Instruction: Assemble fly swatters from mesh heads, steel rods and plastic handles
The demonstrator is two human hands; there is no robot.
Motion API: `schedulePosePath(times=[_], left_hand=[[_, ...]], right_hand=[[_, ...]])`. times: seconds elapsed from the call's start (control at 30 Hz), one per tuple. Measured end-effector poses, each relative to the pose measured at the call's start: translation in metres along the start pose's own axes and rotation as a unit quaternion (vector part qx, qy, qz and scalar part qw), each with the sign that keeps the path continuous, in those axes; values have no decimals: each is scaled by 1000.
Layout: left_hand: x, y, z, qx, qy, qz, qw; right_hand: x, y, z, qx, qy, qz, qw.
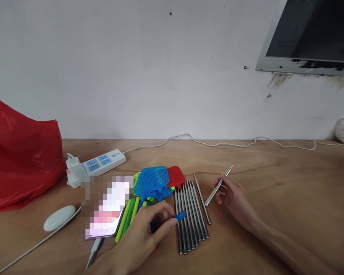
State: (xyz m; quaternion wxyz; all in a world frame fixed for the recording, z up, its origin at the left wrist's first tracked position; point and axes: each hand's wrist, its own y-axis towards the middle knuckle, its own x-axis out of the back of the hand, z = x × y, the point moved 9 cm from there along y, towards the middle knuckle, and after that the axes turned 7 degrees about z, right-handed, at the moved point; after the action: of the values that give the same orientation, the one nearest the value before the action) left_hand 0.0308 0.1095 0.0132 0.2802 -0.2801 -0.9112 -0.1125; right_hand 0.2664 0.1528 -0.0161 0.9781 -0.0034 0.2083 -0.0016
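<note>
My left hand (141, 235) is closed around a blue handle sleeve (180, 216), whose end sticks out between thumb and fingers toward the right. In my right hand (235, 196), a silver telescopic rod (218, 188) is pinched at a slant, thin tip up and away. Between the hands lie several metal rods (190, 214) side by side, with a single rod (202, 198) slightly apart at their right. Behind my left hand are blue fly swatter heads (154, 178) stacked together and a red swatter head (177, 176). Green and yellow-green handle sleeves (128, 217) are partly hidden by my left hand.
A phone (110, 208) with a plugged cable lies left of the sleeves. Beyond it sits a white power strip (109, 162) with a charger, its cord running along the wall. A white mouse-shaped object (59, 218) and a red plastic bag (23, 156) are farther left.
</note>
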Motion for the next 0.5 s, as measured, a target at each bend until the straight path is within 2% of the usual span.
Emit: schedulePosePath(times=[0.2, 0.37, 0.5], left_hand=[[6, 1, -5, -15, -11, -22, 1000], [15, 1, -10, -54, 48, -58, 996], [14, 1, -8, -53, 68, -52, 995]], right_hand=[[-1, -2, 5, 3, 2, 5, 1000], [-17, -6, -6, -75, 9, 77, 994], [-23, -9, -4, -59, 20, 94, 994]])
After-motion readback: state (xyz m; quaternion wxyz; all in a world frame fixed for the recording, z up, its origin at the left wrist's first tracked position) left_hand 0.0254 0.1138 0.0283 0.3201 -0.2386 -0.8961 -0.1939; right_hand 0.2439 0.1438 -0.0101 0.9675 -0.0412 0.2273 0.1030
